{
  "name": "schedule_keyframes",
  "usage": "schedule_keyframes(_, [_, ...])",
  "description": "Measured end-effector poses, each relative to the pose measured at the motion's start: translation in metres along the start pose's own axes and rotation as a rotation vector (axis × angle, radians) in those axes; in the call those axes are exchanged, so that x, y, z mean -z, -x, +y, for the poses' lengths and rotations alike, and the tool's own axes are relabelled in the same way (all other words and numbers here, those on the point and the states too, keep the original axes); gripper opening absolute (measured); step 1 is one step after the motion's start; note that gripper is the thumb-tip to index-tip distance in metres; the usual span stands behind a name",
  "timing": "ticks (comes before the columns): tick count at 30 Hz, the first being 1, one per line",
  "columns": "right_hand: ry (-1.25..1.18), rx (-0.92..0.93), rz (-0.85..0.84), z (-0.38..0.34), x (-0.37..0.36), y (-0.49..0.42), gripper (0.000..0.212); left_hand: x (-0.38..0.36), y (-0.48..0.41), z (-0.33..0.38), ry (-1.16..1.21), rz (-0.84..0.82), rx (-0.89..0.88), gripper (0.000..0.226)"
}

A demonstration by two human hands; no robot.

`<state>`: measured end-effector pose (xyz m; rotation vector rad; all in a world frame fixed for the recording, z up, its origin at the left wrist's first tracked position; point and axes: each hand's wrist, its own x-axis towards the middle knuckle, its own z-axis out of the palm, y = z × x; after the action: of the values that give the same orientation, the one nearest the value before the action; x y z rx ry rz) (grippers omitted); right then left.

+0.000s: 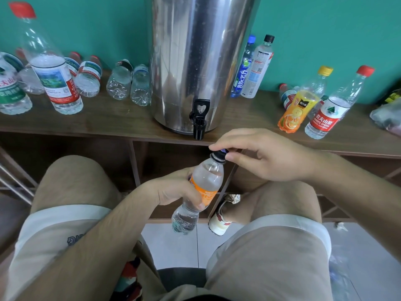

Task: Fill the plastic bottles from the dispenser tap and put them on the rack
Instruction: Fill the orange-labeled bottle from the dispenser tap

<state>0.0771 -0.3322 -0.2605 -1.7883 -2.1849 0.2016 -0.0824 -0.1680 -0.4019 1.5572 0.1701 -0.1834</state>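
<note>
Left hand [173,190] grips the orange-label bottle [199,190] mid-body, tilted; right hand [260,155] pinches its dark cap [219,154], probably seated, below the dispenser tap [199,120].

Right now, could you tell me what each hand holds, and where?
Left hand grips the orange-labelled clear plastic bottle mid-body; right hand pinches its dark cap.

Top of the dispenser [195,61] cut off by the upper edge, bottle cap [220,154] mostly hidden under right hand [267,155] fingers, orange label [207,193] of the held bottle [208,172] partly covered by left hand [173,190], left-edge bottle [10,90] cropped, bag [388,118] at right edge blurred and cut off
</note>
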Motion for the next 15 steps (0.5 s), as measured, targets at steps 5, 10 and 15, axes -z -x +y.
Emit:
schedule_keyframes(5, [0.197,-0.12,-0.175,-0.007,0.003,-0.01,0.035,-0.003,0.002,0.002,-0.011,0.011,-0.005,0.067])
schedule_keyframes(10, [0.62,-0.262,-0.183,-0.017,-0.01,-0.024,0.08,-0.005,0.002,-0.001,-0.059,0.046,-0.01,0.068])
schedule_keyframes(15, [0.577,-0.345,-0.124,-0.008,-0.009,-0.022,0.104,-0.003,0.002,-0.002,-0.075,0.131,-0.017,0.078])
